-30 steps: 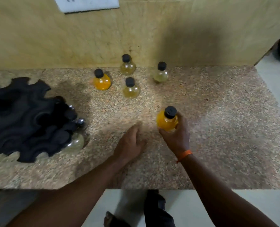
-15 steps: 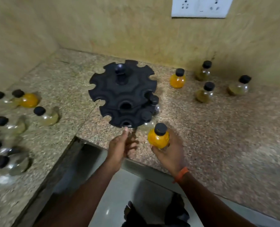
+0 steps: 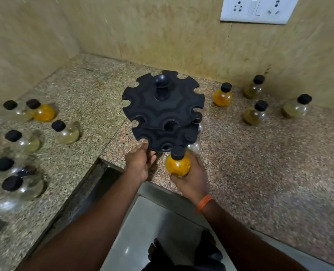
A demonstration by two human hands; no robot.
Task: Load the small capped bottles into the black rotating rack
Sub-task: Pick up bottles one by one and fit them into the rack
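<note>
The black rotating rack (image 3: 162,110) stands on the granite counter, two notched tiers around a centre knob. My right hand (image 3: 189,177) grips a round orange bottle (image 3: 178,163) with a black cap, its cap just under the rack's near lower edge. My left hand (image 3: 139,163) touches the near rim of the lower tier with its fingertips. At least two clear bottles (image 3: 196,133) hang in the rack's right-hand slots. Loose capped bottles stand right of the rack: an orange one (image 3: 222,95) and three olive ones (image 3: 255,114).
Several more capped bottles (image 3: 65,132), clear and orange, stand on the left wing of the L-shaped counter (image 3: 260,163). Tiled walls meet in the corner behind the rack, with a white socket plate (image 3: 257,9) high on the right. The counter's inner edge runs just below my hands.
My right hand has carried the orange bottle from the counter's right part to the rack's near edge. My left hand has reached the lower tier's rim. The view has swung left.
</note>
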